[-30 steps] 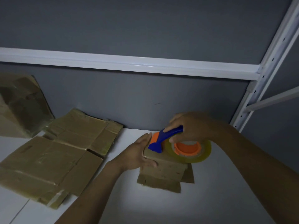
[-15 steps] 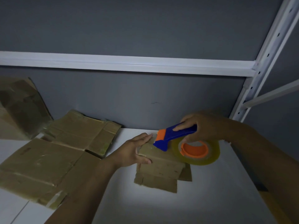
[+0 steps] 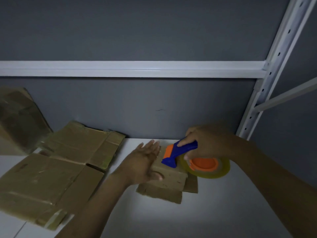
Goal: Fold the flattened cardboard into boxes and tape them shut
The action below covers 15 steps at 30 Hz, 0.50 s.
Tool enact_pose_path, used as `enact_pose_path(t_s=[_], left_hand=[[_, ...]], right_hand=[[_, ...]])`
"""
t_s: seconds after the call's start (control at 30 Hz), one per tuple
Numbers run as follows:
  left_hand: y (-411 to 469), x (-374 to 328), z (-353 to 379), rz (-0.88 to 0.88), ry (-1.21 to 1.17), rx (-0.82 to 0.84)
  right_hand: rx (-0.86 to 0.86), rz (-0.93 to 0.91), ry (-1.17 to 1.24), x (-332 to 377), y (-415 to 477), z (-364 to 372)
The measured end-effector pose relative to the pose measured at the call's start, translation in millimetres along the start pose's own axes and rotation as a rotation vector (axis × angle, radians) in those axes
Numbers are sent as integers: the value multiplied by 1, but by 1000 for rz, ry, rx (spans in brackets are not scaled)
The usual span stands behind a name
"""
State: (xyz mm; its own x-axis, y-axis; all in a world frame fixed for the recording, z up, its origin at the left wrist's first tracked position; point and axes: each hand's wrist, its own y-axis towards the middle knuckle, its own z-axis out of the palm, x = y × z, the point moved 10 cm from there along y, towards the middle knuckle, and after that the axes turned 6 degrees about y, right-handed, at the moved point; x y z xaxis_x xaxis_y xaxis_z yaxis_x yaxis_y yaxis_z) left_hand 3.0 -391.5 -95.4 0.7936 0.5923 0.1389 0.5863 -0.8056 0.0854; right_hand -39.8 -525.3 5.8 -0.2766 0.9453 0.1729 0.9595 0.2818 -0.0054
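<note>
Over on the left, a stack of flattened cardboard (image 3: 51, 172) lies on the white bench (image 3: 223, 212), not yet folded. Next along, the left hand (image 3: 144, 162) is laid flat, fingers straight, against the left side of the small box (image 3: 169, 177), thumb on its front face, bracing rather than gripping. The right hand (image 3: 205, 143) is wrapped round the blue handle of the tape dispenser (image 3: 181, 152), whose blade end is down on the box top. Nothing clamps the box, so I'd worry it skids or tips under the pull and the tape wrinkles or misses the seam. The blade also sits near those fingers.
</note>
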Motion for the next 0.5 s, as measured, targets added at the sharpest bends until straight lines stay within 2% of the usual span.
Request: enact_pose_path(t_s=[0.1, 0.17, 0.33, 0.5], left_hand=[[2, -10, 1, -45, 14, -68], [3, -3, 4, -58, -60, -50], [4, 13, 9, 9, -96, -97], [7, 15, 4, 61, -40, -162]], right_hand=[[-23, -21, -26, 6, -1, -3], [-8, -1, -7, 2, -2, -2], [-1, 70, 115, -21, -26, 2], [-10, 130, 140, -35, -48, 14]])
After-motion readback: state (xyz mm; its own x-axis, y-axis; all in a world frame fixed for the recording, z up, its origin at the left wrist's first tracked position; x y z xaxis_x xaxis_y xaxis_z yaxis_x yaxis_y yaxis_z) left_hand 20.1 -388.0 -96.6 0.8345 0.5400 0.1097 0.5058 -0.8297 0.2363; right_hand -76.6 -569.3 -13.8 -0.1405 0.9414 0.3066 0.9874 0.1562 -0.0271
